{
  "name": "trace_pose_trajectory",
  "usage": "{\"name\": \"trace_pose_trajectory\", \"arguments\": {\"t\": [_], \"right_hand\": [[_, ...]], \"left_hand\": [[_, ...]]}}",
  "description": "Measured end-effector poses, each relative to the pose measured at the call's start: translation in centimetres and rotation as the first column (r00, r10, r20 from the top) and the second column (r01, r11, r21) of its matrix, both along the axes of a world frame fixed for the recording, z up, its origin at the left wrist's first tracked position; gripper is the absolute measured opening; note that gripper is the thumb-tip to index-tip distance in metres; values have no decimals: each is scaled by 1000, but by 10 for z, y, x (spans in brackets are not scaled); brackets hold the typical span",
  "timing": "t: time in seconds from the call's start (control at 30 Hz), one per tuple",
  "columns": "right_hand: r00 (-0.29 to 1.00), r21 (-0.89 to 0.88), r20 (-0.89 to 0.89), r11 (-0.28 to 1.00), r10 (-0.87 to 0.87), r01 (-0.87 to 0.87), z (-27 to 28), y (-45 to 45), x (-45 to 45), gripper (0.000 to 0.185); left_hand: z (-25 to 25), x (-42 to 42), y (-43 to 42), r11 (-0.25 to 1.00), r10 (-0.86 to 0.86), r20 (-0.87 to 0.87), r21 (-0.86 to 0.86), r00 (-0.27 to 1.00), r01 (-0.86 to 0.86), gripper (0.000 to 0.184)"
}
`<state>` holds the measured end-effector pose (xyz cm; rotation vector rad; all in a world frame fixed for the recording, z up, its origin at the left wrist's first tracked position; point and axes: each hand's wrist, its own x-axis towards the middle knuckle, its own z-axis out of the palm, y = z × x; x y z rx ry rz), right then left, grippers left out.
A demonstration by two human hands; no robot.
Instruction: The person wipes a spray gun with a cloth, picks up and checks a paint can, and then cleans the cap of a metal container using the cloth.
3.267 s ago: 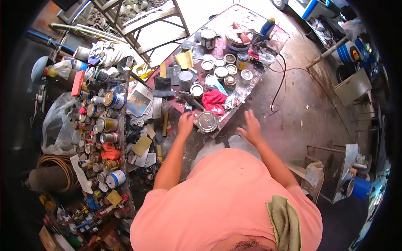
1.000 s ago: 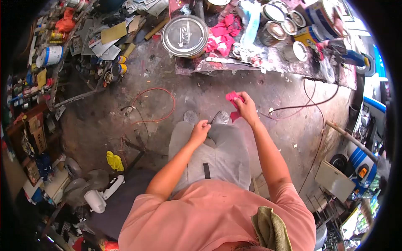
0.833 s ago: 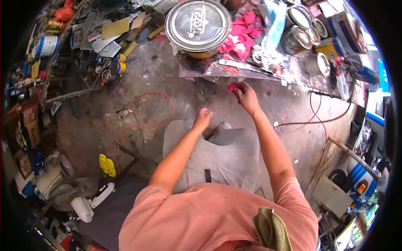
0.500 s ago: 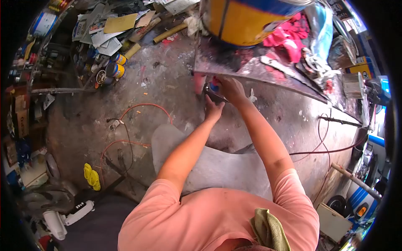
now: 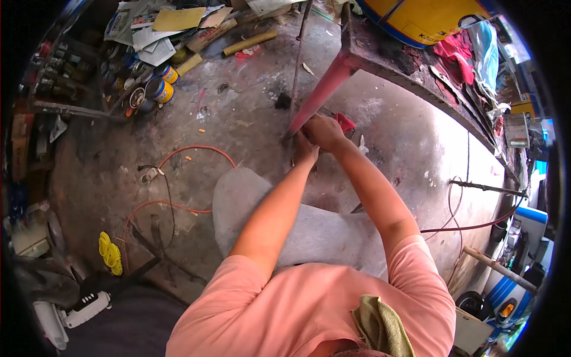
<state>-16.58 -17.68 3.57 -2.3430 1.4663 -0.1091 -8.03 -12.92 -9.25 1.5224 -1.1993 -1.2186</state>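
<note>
My left hand (image 5: pixel 306 151) is low over the floor, by the foot of the pinkish table leg (image 5: pixel 323 92). Its fingers are curled and mostly covered by my right hand (image 5: pixel 324 132), which bends over close against it. Whatever the two hands hold is hidden behind them and the leg. A red object (image 5: pixel 344 122) shows just beyond my right hand; whether I hold it or it lies on the floor, I cannot tell.
A table (image 5: pixel 416 74) at the upper right carries a large yellow-and-blue can (image 5: pixel 419 24) and a red cloth (image 5: pixel 457 56). Small paint cans (image 5: pixel 159 90) and papers lie at the upper left. An orange cord (image 5: pixel 196 147), a power strip (image 5: pixel 151 174) and yellow slippers (image 5: pixel 110 253) are on the floor.
The view has shifted, bringing the table leg into sight. My hands have drawn together, and the dark object that showed between them is now hidden.
</note>
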Motion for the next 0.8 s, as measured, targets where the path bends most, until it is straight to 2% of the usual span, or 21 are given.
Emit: {"name": "trace_pose_trajectory", "arguments": {"t": [0.07, 0.17, 0.27, 0.3, 0.4, 0.5, 0.57, 0.63, 0.7, 0.8], "right_hand": [[996, 25, -49, 996, -80, 81, 10, -5, 6, 16], [982, 22, -112, 987, -155, 159, 3, -18, 10, 17], [954, 25, -121, 960, -273, 278, 6, -29, 1, 18], [938, 28, -116, 943, -325, 331, 9, -33, -6, 18], [959, -16, 95, 963, -267, 269, -2, -44, -33, 18], [926, 203, -10, 906, -377, 372, 20, -34, -42, 16], [923, 249, -3, 894, -385, 374, 7, -27, -61, 15], [932, 191, -37, 913, -359, 360, 3, -17, -83, 15], [950, 36, -122, 955, -288, 294, 4, -6, -99, 15], [919, -1, -119, 926, -376, 379, 11, 12, -106, 15]], "left_hand": [[38, 8, 5, 1000, -24, 45, 6, 999, 24, 96], [52, 12, 3, 999, -28, -227, 29, 974, 36, 100], [57, 14, 4, 997, -51, 149, 59, 988, 43, 105], [57, 12, 5, 999, -37, 161, 44, 986, 31, 106], [49, 11, 7, 1000, -6, 167, 20, 986, 3, 109], [39, 6, 5, 999, 8, 80, 46, 997, -11, 109], [38, 6, 8, 998, 26, 4, 63, 1000, -26, 109], [39, 8, 7, 998, 7, -13, 62, 1000, -6, 110], [41, 8, 6, 998, -11, -17, 59, 1000, 12, 110], [40, 7, 6, 1000, 5, 41, 30, 999, -6, 107]]}}
